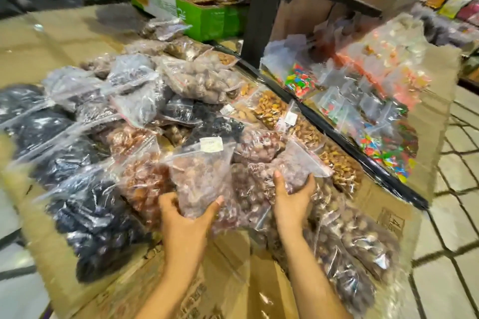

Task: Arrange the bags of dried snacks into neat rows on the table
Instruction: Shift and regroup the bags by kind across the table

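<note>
Head view: left hand [187, 215] grips labelled bag [201, 176], right hand [292, 198] grips second bag [298, 163]; slick film may let either slip.

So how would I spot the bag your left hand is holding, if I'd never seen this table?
Look at the heap of clear snack bags on the cardboard-covered table. At its near edge the left hand holds a bag of pinkish-brown snacks upright. It has a white sticker at its top; the neighbouring bag in the right hand shows none.
</note>
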Action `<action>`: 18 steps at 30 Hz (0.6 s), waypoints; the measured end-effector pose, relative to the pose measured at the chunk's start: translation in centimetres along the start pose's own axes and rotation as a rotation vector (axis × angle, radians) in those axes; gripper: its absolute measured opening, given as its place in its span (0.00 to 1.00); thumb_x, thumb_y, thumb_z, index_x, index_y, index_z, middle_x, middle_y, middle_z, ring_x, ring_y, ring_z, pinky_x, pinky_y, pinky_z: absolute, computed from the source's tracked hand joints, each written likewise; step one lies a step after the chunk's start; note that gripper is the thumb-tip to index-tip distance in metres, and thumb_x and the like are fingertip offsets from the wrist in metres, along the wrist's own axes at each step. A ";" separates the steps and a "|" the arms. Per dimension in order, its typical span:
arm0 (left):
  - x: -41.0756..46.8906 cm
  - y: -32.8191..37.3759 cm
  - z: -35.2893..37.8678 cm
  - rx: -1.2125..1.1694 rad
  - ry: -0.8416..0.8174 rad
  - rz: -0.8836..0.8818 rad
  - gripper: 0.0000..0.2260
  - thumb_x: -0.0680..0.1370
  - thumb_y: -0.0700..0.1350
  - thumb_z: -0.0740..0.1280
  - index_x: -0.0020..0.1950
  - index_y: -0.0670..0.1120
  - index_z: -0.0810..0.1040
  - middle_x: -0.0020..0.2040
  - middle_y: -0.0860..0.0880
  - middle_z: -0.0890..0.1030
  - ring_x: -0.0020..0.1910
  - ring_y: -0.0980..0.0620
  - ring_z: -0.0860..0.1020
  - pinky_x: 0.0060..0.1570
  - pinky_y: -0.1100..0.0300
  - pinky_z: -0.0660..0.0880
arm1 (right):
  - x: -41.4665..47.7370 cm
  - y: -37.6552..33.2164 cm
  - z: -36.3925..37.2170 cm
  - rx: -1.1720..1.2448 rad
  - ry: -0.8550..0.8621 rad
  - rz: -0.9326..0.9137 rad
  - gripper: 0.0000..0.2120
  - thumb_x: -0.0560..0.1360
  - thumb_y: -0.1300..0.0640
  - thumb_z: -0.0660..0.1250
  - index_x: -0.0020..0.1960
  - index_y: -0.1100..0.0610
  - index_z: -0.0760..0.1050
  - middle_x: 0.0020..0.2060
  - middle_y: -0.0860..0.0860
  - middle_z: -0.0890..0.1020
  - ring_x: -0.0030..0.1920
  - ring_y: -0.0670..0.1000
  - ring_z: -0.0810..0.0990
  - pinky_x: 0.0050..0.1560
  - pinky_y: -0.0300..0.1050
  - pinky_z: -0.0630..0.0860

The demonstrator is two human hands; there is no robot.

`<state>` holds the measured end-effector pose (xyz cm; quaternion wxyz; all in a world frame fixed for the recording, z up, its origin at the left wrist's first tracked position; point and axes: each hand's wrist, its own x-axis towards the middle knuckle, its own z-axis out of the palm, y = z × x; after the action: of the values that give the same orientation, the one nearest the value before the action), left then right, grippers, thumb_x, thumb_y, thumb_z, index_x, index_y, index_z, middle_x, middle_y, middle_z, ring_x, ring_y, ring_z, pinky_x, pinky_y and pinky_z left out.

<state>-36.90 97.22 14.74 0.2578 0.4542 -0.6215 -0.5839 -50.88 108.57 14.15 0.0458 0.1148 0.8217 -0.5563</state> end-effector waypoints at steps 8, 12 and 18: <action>-1.7 -4.3 -0.7 0.074 0.213 -0.188 0.36 0.63 0.59 0.78 0.60 0.40 0.69 0.56 0.47 0.78 0.53 0.46 0.78 0.54 0.50 0.76 | 0.7 0.8 -1.3 -0.023 -0.139 -0.112 0.39 0.77 0.45 0.62 0.77 0.57 0.42 0.75 0.58 0.59 0.72 0.59 0.63 0.67 0.47 0.61; -2.3 -4.2 -1.4 0.338 0.212 -0.215 0.40 0.59 0.74 0.67 0.56 0.44 0.76 0.52 0.43 0.82 0.50 0.41 0.80 0.51 0.49 0.78 | 0.8 0.3 -2.1 -0.111 -0.161 -0.118 0.40 0.77 0.44 0.63 0.76 0.61 0.45 0.73 0.62 0.61 0.70 0.62 0.65 0.65 0.52 0.65; -4.4 -3.1 -5.4 0.224 0.024 -0.250 0.29 0.73 0.57 0.69 0.67 0.41 0.69 0.58 0.43 0.79 0.45 0.51 0.79 0.45 0.55 0.76 | 1.6 -1.0 -3.3 0.224 -0.087 -0.039 0.27 0.75 0.60 0.69 0.69 0.62 0.61 0.59 0.58 0.74 0.58 0.54 0.75 0.55 0.42 0.70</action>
<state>-29.50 98.71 13.71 0.1385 0.5607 -0.6184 -0.5329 -52.46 111.52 16.01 0.0575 0.0788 0.7539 -0.6497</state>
